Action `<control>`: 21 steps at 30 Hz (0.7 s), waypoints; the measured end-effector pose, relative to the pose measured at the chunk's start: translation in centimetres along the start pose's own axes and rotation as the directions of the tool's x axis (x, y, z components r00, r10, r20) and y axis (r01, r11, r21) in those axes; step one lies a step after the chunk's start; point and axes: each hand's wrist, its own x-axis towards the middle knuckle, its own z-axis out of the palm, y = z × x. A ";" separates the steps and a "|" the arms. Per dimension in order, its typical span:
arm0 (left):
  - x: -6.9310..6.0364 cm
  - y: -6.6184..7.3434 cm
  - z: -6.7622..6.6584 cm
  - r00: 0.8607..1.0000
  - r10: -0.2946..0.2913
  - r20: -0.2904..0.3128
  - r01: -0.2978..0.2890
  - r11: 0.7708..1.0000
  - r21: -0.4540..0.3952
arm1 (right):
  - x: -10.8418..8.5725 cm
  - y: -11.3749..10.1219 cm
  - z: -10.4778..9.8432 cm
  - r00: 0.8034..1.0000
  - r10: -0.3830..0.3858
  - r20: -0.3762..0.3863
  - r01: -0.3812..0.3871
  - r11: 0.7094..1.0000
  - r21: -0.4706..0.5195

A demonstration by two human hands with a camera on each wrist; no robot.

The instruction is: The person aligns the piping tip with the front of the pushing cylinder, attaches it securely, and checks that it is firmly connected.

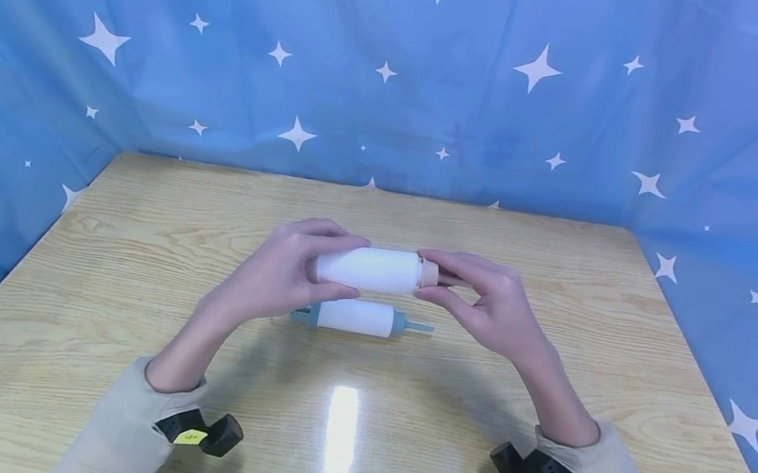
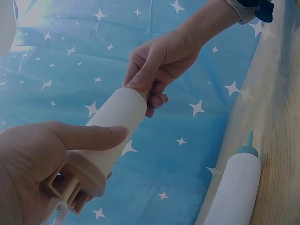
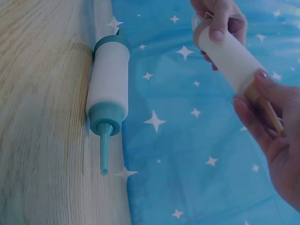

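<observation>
A white cylindrical bottle (image 1: 371, 268) with beige ends is held level above the table between both hands. My left hand (image 1: 284, 264) grips its barrel near the base, thumb on the near side. In the left wrist view the beige base (image 2: 90, 173) shows square openings and a pale loop. My right hand (image 1: 493, 306) pinches the opposite end, around the beige collar; a thin beige spout (image 3: 270, 115) runs along its palm. Just below, a matching bottle (image 1: 355, 317) with teal ends and a thin teal spout (image 3: 104, 152) lies on its side, touched by neither hand.
The wooden table (image 1: 137, 270) carries a bright light reflection near its front. A blue curtain (image 1: 402, 105) with white stars hangs behind and along both sides. Black wrist cameras (image 1: 224, 436) sit on both sleeves.
</observation>
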 end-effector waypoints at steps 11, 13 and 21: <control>-0.1 0.6 0.1 0.999 0.026 -0.035 -0.023 0.998 0.065 | -0.4 0.6 0.3 1.000 0.020 -0.019 -0.020 1.000 0.015; -0.1 0.6 0.1 0.999 0.028 -0.035 -0.025 0.997 0.070 | -0.5 0.5 0.3 0.999 0.039 -0.016 -0.039 0.999 0.019; -0.1 0.4 0.1 0.999 0.043 -0.033 -0.040 0.996 0.076 | -0.5 0.2 0.3 0.988 0.140 0.061 -0.142 0.989 0.032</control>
